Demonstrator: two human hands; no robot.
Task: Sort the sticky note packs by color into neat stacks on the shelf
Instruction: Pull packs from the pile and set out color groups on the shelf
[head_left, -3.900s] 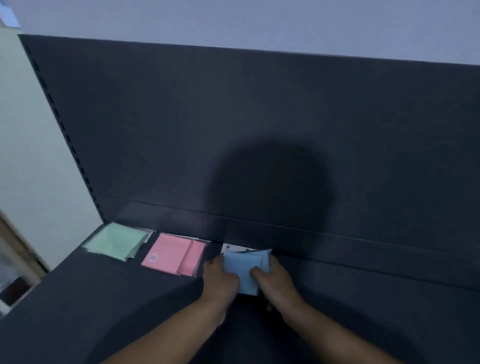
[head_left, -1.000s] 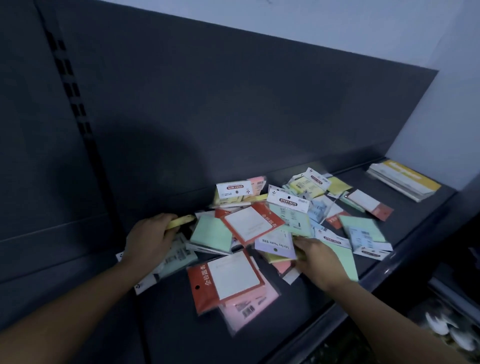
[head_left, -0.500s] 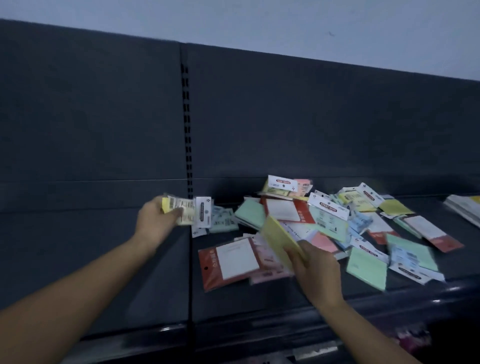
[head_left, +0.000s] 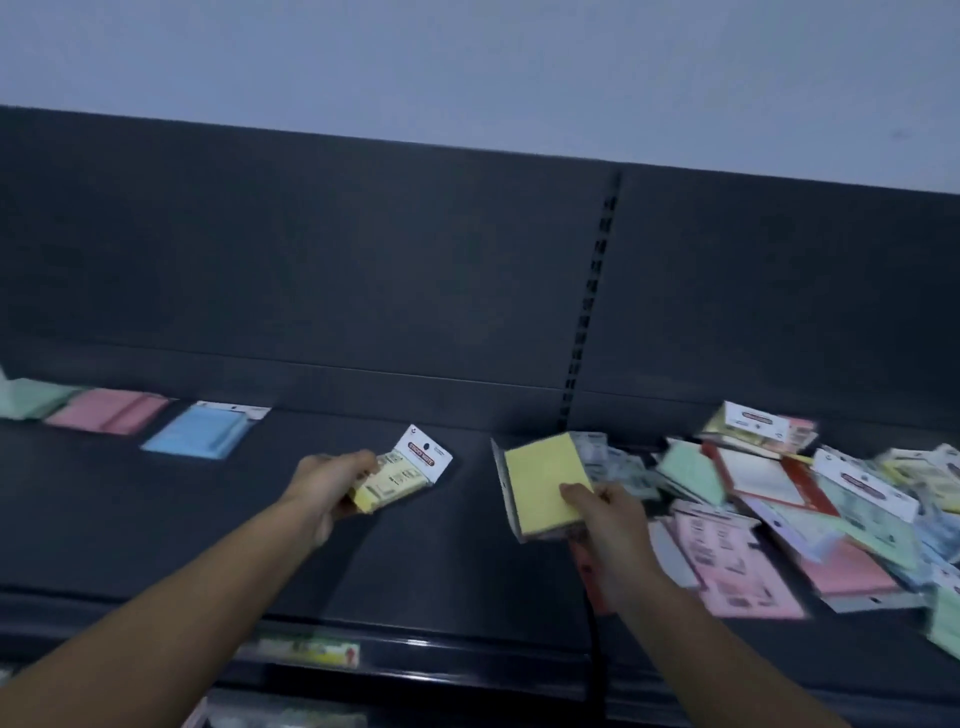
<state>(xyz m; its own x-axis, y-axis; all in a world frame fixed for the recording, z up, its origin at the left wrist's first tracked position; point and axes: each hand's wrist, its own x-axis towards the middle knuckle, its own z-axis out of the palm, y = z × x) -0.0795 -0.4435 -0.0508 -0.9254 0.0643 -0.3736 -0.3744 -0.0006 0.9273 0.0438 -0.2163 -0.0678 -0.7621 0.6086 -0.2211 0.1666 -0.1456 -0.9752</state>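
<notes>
My left hand (head_left: 324, 486) grips a small yellow sticky note pack (head_left: 402, 475) with a white header card, held just above the dark shelf (head_left: 441, 561). To its right, my right hand (head_left: 605, 519) pinches a larger plain yellow pack (head_left: 540, 483), tilted up on edge. Three sorted stacks lie at the back left of the shelf: green (head_left: 28, 397), pink (head_left: 106, 410) and blue (head_left: 200, 431). A mixed heap of unsorted packs (head_left: 789, 504) covers the shelf at the right.
The shelf's dark back panel (head_left: 363, 270) rises behind everything, with a slotted upright (head_left: 589, 312) between two sections. A bare stretch of shelf lies between the blue stack and the heap. A price label (head_left: 306, 649) sits on the shelf's front edge.
Both hands have carried their yellow packs leftward, away from the heap and over the bare part of the shelf. The view has swung left, and the three sorted stacks now show.
</notes>
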